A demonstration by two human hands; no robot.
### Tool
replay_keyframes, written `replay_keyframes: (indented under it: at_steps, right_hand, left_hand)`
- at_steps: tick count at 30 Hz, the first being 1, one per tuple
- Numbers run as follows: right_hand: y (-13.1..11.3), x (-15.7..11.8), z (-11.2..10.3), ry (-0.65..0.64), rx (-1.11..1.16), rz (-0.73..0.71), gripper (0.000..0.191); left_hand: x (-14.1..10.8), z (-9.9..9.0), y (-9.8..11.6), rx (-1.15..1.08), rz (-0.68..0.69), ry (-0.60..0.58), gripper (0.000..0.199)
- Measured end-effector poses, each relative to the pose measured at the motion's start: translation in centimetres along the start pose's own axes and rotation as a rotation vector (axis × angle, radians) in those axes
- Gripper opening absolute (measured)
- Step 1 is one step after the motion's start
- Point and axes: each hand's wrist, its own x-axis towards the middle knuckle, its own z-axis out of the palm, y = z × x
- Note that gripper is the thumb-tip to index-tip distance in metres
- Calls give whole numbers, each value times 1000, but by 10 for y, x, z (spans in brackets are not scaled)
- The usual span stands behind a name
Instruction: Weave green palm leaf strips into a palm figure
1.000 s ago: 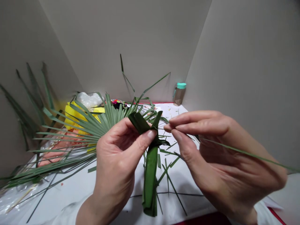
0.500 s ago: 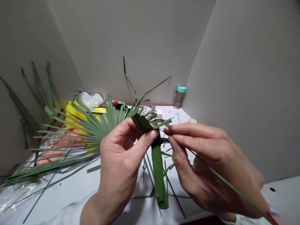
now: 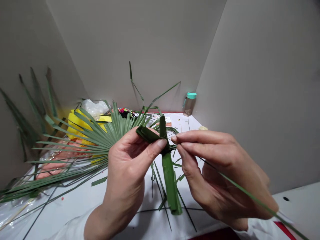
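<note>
1. Head view: left hand grasps the folded, dark-green palm-leaf bundle at its top. Thumb on the near face; fingertips behind it are hidden.
2. Bundle sits between the two hands, held up over the white-covered table. Thick folded stem hangs below left thumb tip, lower end tilted slightly right. One folded flap pokes out up-left, by the left index; a narrow tab stands up just above the thumb tip.
3. Dark wrap goes around the bundle's neck, just below left thumb tip.
4. Right hand: thumb and fingertips pinched on a thin dark-green strand at the neck, just right of the bundle.
5. Long, narrow green leaf strip trails from behind the right fingers to lower right. Can't tell if it's the same piece as the strand.
6. Big green fan-shaped palm leaf lies left of and behind the left hand; loose cut green strips on table under the bundle.
</note>
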Motion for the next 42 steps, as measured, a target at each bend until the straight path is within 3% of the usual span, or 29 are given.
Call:
replay_keyframes:
  at_steps: [2, 5, 14, 19, 23, 27, 33, 38, 42]
  right_hand:
    - [-2, -2, 1, 61, -44, -8, 6]
    - [-5, -3, 3, 35, -53, -22, 9]
    - [-11, -1, 6, 214, 147, 131, 20]
    - [-10, 0, 4, 206, 103, 111, 14]
    - [-9, 2, 2, 77, 25, 71, 16]
    - [-4, 1, -1, 46, -59, -44, 14]
    - [4, 2, -9, -107, -1, -91, 12]
    - [-1, 1, -10, -76, -55, -68, 12]
    - [-6, -7, 0, 82, -27, 22, 4]
  left_hand:
    - [-1, 1, 2, 4, -22, 2, 18]
    - [-1, 2, 4, -6, -43, 0, 20]
    - [-2, 5, 5, -64, -131, -43, 14]
    - [-2, 4, 3, -44, -98, -21, 12]
    - [0, 3, 2, -3, -24, 2, 14]
    - [-1, 2, 3, -42, -23, -21, 19]
    - [-2, 1, 5, -34, -34, -24, 16]
    - [-2, 2, 4, -13, -30, -35, 16]
    - [-2, 1, 2, 9, -4, -11, 16]
